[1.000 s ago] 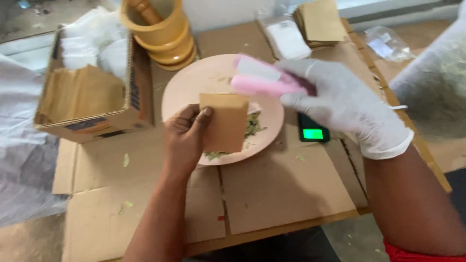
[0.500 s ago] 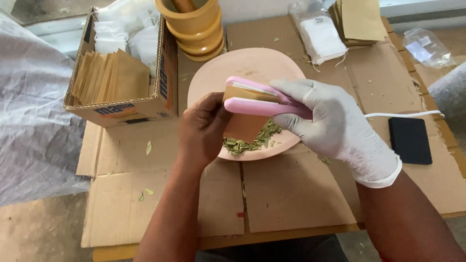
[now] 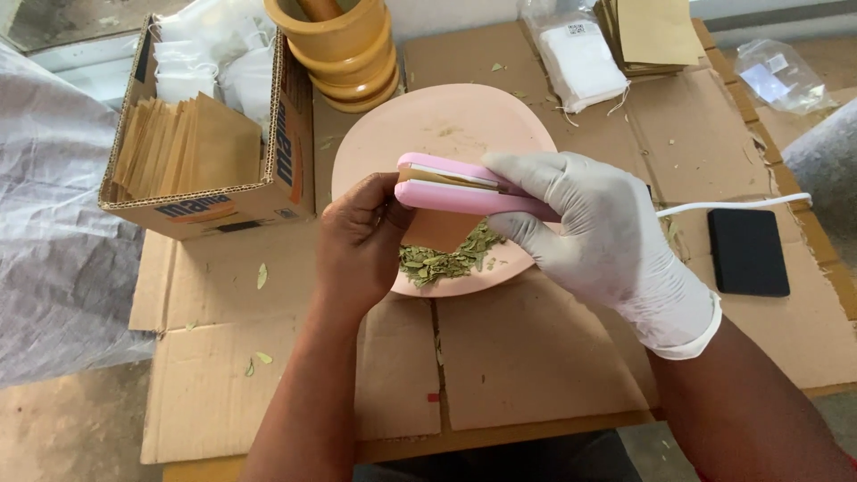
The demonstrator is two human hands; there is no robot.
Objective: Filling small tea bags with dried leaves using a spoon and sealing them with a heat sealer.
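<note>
Right hand point(image 3: 596, 234): white disposable glove, thin and wrinkled, rolled cuff ending at the wrist. Left hand point(image 3: 359, 239): bare, no glove. Both forearms bare; red cloth at lower right edge.

— colours near the middle?
— pale pink on the sealer point(image 3: 464, 187), with a thin cream strip along its upper jaw; kraft brown on the pouch point(image 3: 437, 228) clamped in it. white glove on the right hand point(image 3: 589, 228), bare on the left hand point(image 3: 361, 236).
— below those?
— salmon pink for the plate point(image 3: 446, 120), dull green for the dried leaves point(image 3: 446, 261) at its lower edge.
— upper left of the frame?
— tan cardboard box point(image 3: 223, 210) with orange and dark blue print, packed with brown pouches point(image 3: 183, 147) and white bags.
— top and right?
— mustard yellow mortar point(image 3: 344, 49); flat black slab point(image 3: 748, 252), white cord point(image 3: 732, 205). plain brown cardboard sheets point(image 3: 527, 357) underneath.
</note>
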